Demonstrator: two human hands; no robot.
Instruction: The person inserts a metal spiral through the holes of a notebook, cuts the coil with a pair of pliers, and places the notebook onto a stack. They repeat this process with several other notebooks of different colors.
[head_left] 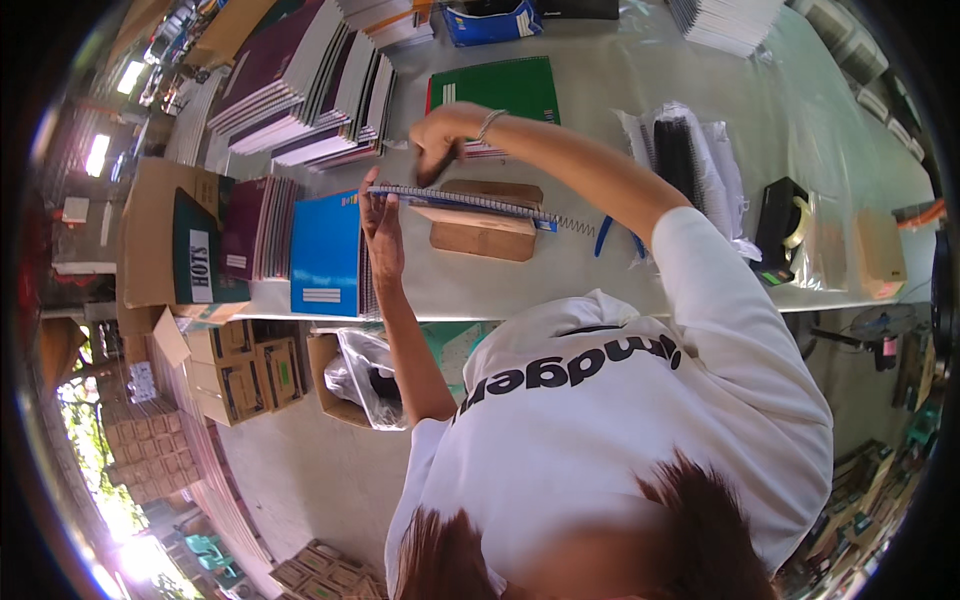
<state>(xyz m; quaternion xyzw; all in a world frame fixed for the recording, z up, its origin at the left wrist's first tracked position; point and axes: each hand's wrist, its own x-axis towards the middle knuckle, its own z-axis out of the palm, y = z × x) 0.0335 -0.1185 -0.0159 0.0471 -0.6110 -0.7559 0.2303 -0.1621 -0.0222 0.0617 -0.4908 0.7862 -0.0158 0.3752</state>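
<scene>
Spiral notebook [455, 203] held edge-on just above a wooden block [484, 232] on the pale bench [600, 90], near picture centre. Left hand [378, 215] clamped on the notebook's near-left corner, fingers wrapped over the cover edge, at 9 o'clock from the notebook. Right hand [440, 138] at 12 o'clock from it, closed around a dark, slim tool [438, 165] angled down to the wire binding. Silver bracelet [489, 122] on the right wrist. Loose end of the wire spiral [572, 225] sticking out past the notebook's right edge, toward 3 o'clock. Blue-handled pliers [617, 238] lying on the bench just beyond that spiral end.

Green notebook [497, 88] flat on the bench at 12 o'clock from the hands. Stacks of maroon notebooks [300, 85] at 10 o'clock. Blue notebook [325, 252] standing upright at 9 o'clock, beside further upright covers and an open cardboard box [150, 235]. Clear bag of black spiral coils [680, 155] at 2 o'clock. Black tape dispenser [783, 225] at 3 o'clock, well apart from the hands. White hooded top filling the lower half of the view.
</scene>
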